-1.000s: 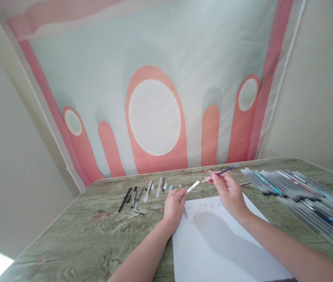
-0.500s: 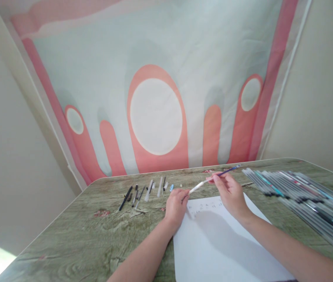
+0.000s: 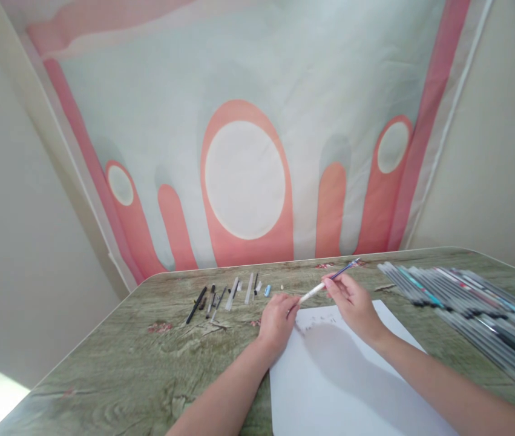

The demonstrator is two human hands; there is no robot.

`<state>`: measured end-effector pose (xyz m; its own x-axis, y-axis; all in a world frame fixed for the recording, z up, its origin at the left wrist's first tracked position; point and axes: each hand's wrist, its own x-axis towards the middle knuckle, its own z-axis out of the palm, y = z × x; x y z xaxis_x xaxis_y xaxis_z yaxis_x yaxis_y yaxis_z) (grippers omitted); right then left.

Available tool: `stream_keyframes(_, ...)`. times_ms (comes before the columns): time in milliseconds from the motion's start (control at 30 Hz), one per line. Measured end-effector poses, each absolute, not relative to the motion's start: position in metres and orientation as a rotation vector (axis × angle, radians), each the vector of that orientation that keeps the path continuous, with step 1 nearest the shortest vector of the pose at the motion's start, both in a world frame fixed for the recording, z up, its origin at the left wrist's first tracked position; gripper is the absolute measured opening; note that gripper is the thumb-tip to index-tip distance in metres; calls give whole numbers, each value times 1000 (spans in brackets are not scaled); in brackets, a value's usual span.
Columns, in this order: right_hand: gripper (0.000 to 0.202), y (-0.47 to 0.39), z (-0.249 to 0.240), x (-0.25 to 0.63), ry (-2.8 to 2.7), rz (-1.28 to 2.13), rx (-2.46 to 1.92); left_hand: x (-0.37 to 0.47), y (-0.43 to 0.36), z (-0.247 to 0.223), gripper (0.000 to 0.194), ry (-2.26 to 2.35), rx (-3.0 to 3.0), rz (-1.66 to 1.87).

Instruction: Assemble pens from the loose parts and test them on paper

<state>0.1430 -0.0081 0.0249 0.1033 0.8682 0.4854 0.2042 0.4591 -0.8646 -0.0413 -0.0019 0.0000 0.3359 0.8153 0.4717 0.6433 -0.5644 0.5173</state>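
My left hand (image 3: 278,318) is closed around the lower end of a white pen barrel (image 3: 312,293) over the top edge of a sheet of paper. At the barrel's upper end, the thumb and fingers of my right hand (image 3: 352,303) pinch a thin purple-blue pen refill (image 3: 347,267), which sticks out past them toward the back right. Barrel and refill lie in one slanting line; my right fingertips hide where they meet. Small dark marks run along the top of the white paper (image 3: 330,375) beneath my hands.
Pen parts, caps and a black pen (image 3: 196,305) lie at the back left beside a small blue piece (image 3: 267,290). Many grey refills (image 3: 448,287) are spread in rows on the right of the wood-patterned table (image 3: 148,369). A patterned curtain (image 3: 307,91) hangs behind.
My right hand has come slightly left and down toward my left hand. Less of the refill sticks out past my right fingers. The view has shifted slightly.
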Motion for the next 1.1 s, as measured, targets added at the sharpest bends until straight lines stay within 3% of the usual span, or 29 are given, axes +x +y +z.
stream_keyframes(667,36,-14,6,129,-1499,946,-1013,-35,-9,6,22,1209,2385,1063)
stream_keyframes(1100,30,-1,-10,142,-1386,749,-1114,-53,10,-7,22,1416,2275,1042)
